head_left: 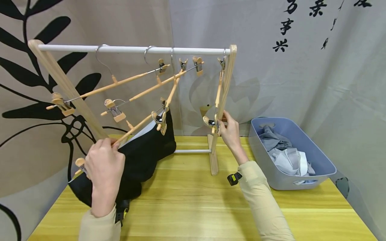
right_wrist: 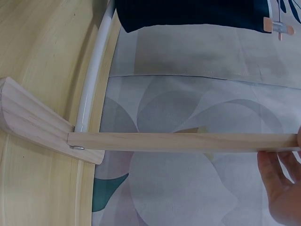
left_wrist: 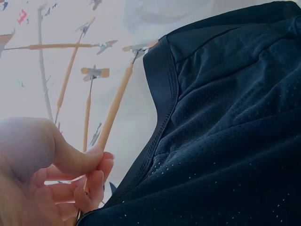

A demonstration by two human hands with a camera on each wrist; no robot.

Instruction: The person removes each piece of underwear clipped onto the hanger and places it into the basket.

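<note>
My left hand (head_left: pixel 105 165) grips the wooden bar of a clip hanger (head_left: pixel 138 127), thumb and fingers pinching it in the left wrist view. From its clips hang black shorts (head_left: pixel 147 152), with a waistband and small perforations visible in the left wrist view. The held hanger is tilted below the rack's white rail (head_left: pixel 132 49), and its hook is not visible. My right hand (head_left: pixel 231 132) holds the right wooden post (right_wrist: pixel 188 141) of the drying rack, close to the lower clip (head_left: pixel 210 122) of another hanger. Part of its grip is cut off in the right wrist view.
Several bare clip hangers (head_left: pixel 120 81) hang from the rail, their clips jutting forward. A grey-blue basket (head_left: pixel 301 142) with grey and white clothes (head_left: pixel 287 157) stands right of the rack on the wooden table (head_left: pixel 193 204). Patterned curtain (head_left: pixel 271 80) covers the back.
</note>
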